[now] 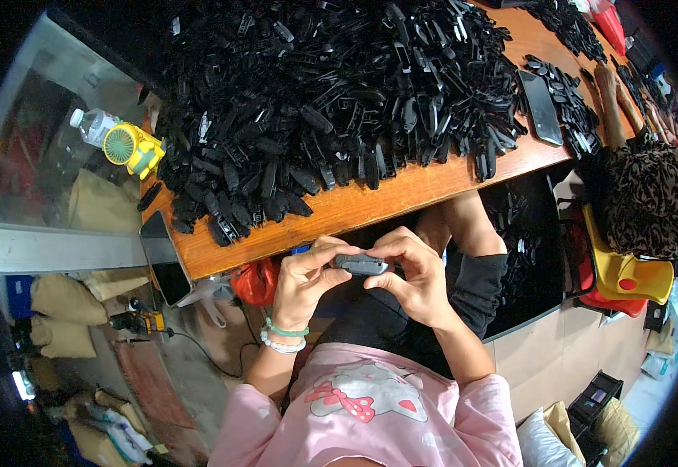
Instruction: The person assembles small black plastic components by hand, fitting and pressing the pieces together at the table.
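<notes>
Both of my hands hold one small, dark elongated plastic piece [361, 265] above my lap, just off the front edge of the wooden table [405, 196]. My left hand [305, 282] pinches its left end between thumb and fingers. At the other end, my right hand [417, 279] grips it the same way, its thumb near the lower side. A lighter grey face shows on the piece; its exact kind is unclear. Beyond my hands, a large heap of similar black plastic pieces [308, 117] covers the table.
A phone [165, 259] lies at the table's left corner, near a yellow fan [131, 149] and a plastic bottle [96, 124]. Another phone [540, 107] lies right of the heap. Farther right are a co-worker's arm [610, 105] and a yellow chair [619, 268].
</notes>
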A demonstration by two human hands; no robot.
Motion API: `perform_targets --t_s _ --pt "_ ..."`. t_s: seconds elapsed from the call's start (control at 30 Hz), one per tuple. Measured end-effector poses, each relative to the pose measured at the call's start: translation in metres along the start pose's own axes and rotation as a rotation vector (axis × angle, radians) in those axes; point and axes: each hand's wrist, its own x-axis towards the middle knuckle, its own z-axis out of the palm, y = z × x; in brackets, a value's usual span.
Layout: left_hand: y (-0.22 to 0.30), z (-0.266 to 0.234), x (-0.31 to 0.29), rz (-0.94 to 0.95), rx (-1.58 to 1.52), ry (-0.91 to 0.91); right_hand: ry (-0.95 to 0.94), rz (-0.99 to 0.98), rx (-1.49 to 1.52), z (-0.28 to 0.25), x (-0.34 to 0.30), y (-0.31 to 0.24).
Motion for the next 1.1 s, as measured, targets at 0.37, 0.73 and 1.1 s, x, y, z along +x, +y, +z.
perform_targets --t_s 0.37,0.73,1.1 --pt "0.029 0.0 0.049 0.37 0.922 0.132 -0.223 0.133 -0.225 -0.011 0.023 0.01" --pt "0.01 -0.007 0.124 0.564 1.568 0.32 0.425 -0.22 -0.923 -0.03 0.12 0.049" --pt "-0.004 0.01 0.042 0.354 1.205 0.184 0.189 -0.451 -1.135 -0.05 0.12 0.05"
